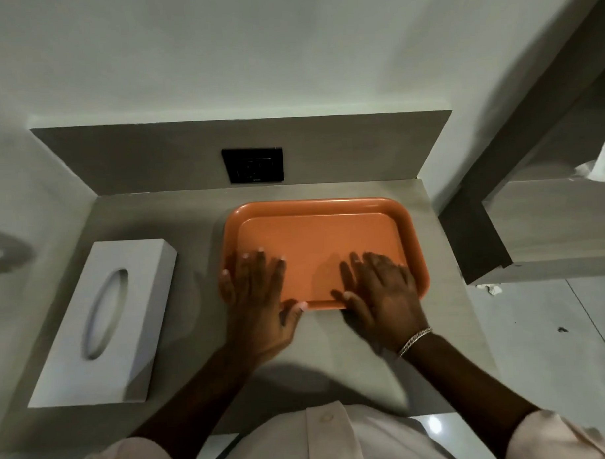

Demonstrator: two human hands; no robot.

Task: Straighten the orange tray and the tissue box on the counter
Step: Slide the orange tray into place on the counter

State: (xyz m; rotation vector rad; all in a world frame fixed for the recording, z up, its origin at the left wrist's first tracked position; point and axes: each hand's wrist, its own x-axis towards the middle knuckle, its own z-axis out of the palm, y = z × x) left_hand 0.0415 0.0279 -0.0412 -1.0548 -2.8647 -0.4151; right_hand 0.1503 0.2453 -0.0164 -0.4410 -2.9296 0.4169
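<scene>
I have both hands flat on the orange tray (324, 242) — left hand (258, 292) and right hand (382, 291), fingers (261, 261) spread, pressing, gripping nothing — it looks light, stiff and slick on the counter (190, 212), so I'd steer by its near rim.

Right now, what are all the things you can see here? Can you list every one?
Orange tray: one, orange, empty, on the counter's right half, near the back panel.
Tissue box: one, white with an oval slot, on the counter's left side, angled, apart from the tray.
Counter: one, grey-beige, against the wall.
Socket plate: one, black, on the back panel behind the tray.
Shelf unit: one, grey wood, to the right of the counter.
Bracelet: one, silver, on the right wrist.
Left hand: one, flat on the tray's near left corner, fingers spread.
Right hand: one, flat on the tray's near right part.
</scene>
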